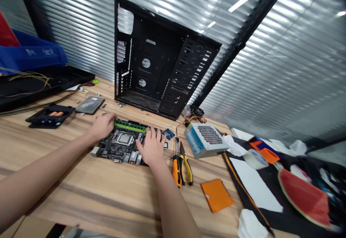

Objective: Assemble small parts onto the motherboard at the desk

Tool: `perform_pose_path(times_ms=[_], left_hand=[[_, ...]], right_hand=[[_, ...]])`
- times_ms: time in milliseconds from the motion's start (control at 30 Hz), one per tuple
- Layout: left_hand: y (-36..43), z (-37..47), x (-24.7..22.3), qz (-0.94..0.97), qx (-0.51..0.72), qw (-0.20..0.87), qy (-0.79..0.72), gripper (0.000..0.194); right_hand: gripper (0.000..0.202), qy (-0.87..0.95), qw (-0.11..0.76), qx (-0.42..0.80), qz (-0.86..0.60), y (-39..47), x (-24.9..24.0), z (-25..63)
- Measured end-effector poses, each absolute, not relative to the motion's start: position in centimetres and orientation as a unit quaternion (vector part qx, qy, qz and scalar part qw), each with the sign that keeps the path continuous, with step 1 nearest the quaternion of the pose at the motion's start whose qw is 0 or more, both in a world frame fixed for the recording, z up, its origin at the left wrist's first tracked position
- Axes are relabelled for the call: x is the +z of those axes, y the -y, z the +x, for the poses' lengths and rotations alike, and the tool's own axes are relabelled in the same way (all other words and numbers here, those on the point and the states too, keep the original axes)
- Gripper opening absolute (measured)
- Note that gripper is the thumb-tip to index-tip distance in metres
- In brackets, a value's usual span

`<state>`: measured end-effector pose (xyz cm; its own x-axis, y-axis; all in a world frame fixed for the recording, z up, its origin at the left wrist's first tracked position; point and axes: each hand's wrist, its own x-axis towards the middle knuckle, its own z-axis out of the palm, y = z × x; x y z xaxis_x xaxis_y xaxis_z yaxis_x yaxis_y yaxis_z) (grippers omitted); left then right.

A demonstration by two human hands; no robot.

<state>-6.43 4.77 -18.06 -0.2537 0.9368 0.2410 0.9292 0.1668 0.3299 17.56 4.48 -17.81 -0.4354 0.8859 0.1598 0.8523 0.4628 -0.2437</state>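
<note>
A black motherboard (108,144) lies flat on the wooden table, its ports towards me. A square processor (125,138) sits in its socket, and a green memory stick (129,124) runs along the far side. My left hand (104,125) is closed at the board's far left corner, beside one end of the memory stick; its fingertips are partly hidden. Spread over the board's right side, my right hand (152,147) has its thumb apart and its fingers reaching near the stick's other end. A small blue circuit board (169,134) lies just beyond these fingers.
An open black computer case (162,61) stands behind. Rightward are an orange-handled screwdriver (176,169), yellow-handled pliers (187,166), a power supply (207,140) and an orange drive caddy (217,195). A hard drive (90,104) and black bracket (51,115) lie left.
</note>
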Motion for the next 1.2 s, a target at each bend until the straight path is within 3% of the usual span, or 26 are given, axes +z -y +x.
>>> perform_pose_path(times_ms=[1200], left_hand=[[-4.67, -6.12, -17.61, 0.602, 0.202, 0.015, -0.772, 0.036]], right_hand=[[0.067, 0.843, 0.121, 0.074, -0.519, -4.32, -17.47, 17.61]])
